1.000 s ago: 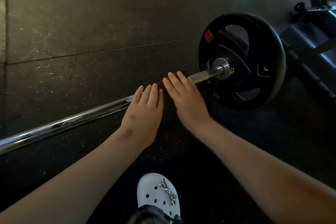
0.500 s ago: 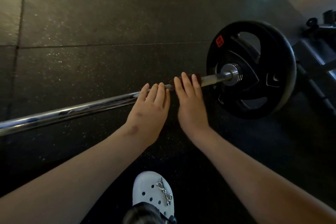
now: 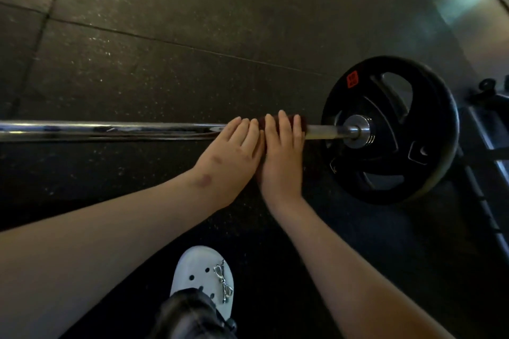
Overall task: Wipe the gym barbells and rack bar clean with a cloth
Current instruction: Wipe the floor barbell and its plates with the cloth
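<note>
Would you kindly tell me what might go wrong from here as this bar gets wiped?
The right hand presses the cloth close to the collar; a further stroke that way might jam its fingers against it. The barbell sits on a round weight plate, so pushing could perhaps roll it towards the white shoe.

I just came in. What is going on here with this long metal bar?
A person is cleaning a long chrome barbell bar that sits low over the dark speckled rubber floor. The left hand and right hand lie side by side on it with straight fingers. A dark red cloth shows under the right hand, close to the black round weight plate; most of the cloth is hidden. One white perforated clog shows below.
</note>
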